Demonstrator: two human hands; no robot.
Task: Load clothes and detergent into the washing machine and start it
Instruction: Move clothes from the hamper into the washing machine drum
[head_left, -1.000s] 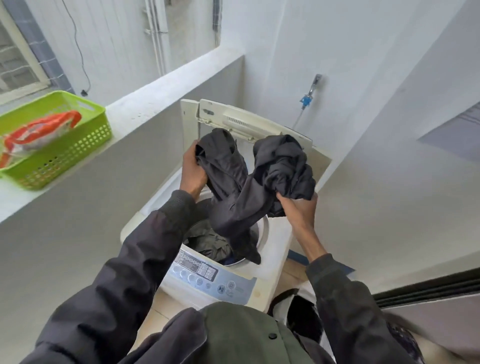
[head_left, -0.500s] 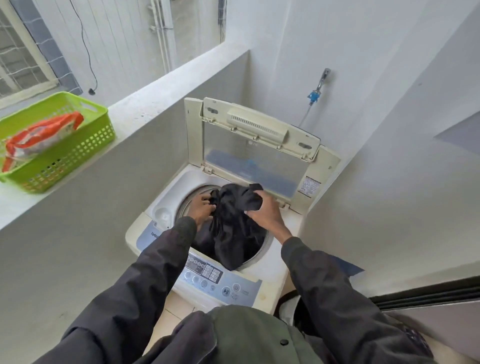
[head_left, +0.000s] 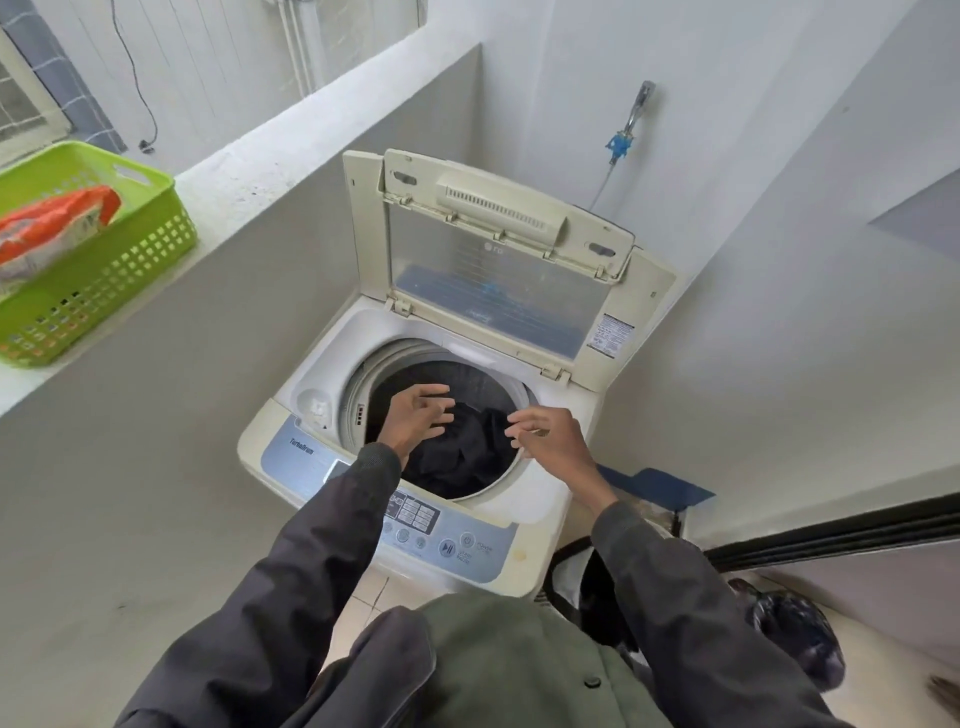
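Washing machine (head_left: 540, 499), top-loading, with its lid (head_left: 498, 280) raised upright at the back, so the drum is open to you. On the ledge to the left of the machine and above it sits a green basket (head_left: 104, 291). Along the machine's front edge, nearest you, runs the control panel (head_left: 483, 556). Low inside the machine's drum lie dark clothes (head_left: 457, 462) in a crumpled heap. On the floor just right of the machine stands a dark bag (head_left: 592, 597); you cannot tell whether more garments wait in it. Your left hand (head_left: 415, 418) and right hand (head_left: 553, 441) hover over the machine's drum mouth, fingers spread and loosely bent, gripping nothing and clear of the cloth. An orange packet (head_left: 52, 228) rests in the basket; it is probably the detergent, though its label is unreadable. The start/pause button (head_left: 447, 547) sits right of centre on the panel. By this evidence, loading is at least partly done; detergent, closing the lid and starting the machine remain.
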